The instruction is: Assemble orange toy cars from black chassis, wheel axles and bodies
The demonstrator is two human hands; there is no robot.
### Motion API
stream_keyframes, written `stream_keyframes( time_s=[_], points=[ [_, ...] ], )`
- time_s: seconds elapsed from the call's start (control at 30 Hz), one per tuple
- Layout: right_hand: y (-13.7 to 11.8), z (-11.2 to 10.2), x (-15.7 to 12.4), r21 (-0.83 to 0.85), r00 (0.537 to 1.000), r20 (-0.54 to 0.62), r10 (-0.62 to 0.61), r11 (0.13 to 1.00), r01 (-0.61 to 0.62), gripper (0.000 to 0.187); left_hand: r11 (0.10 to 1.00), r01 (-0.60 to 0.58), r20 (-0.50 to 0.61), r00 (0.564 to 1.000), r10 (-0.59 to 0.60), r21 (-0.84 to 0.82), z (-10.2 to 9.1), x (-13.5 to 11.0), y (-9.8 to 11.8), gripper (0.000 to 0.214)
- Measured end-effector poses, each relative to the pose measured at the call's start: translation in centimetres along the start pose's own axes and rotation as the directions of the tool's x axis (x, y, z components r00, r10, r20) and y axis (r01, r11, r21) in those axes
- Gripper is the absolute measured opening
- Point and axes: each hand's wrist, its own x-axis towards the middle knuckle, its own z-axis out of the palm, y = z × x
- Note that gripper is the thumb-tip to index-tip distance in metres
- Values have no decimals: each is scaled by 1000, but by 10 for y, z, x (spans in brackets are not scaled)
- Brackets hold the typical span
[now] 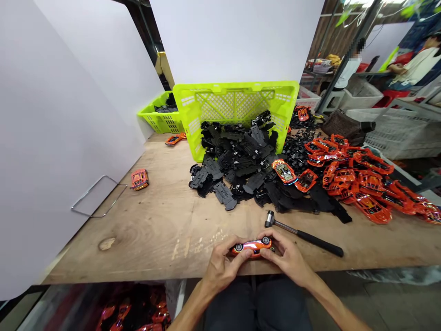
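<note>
A wooden workbench (138, 220) fills the view, bounded by white panels (86, 92) on the far and left sides. On it, a lime-green plastic crate (236, 99) lies tipped on its side, its open top facing the person, with a heap of black plastic car chassis (234, 161) spread out in front of it. A smaller green crate (160, 120) stands to its left, holding more black parts. Orange toy car bodies (358, 177) lie piled at right, beside a cluster of small black wheels (296, 154). A bent wire frame (98, 196) and a single orange car body (139, 179) lie at left. A hammer (296, 232) with a black handle rests on the bench just beyond the right hand (287, 257), untouched. An orange toy car (253, 247) is held upside down, wheels upward, over the near part of the bench. The left hand (223, 266) is closed on one end and the right hand on the other, fingers curled firmly around it.
</note>
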Motion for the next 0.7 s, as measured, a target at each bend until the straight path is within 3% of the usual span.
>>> stream_keyframes(
  time_s=[0.1,0.23,0.33,0.4,0.47,0.6,0.7],
  points=[
    [3,5,-4,-21,995,-89,-35,999,34,23,998,-38,-45,998,40,43,-1,-4,-1,24],
    [4,14,-6,-40,986,-151,-76,997,71,20,967,-125,116,988,101,223,-6,1,13,23],
    [9,12,-5,-52,988,-136,-72,997,66,21,792,-291,233,953,191,537,0,10,23,29],
    [15,9,-6,-54,986,-155,-63,997,55,26,641,-344,246,939,241,686,9,15,23,27],
    [21,9,-8,-81,974,-216,-63,996,47,29,567,-354,226,931,286,744,18,17,18,21],
    [19,16,-10,-211,909,-389,-149,975,69,18,584,-350,148,919,366,732,24,18,9,14],
    [6,19,-8,-273,889,-404,-218,956,111,16,717,-346,67,919,388,605,16,18,12,7]
  ],
)
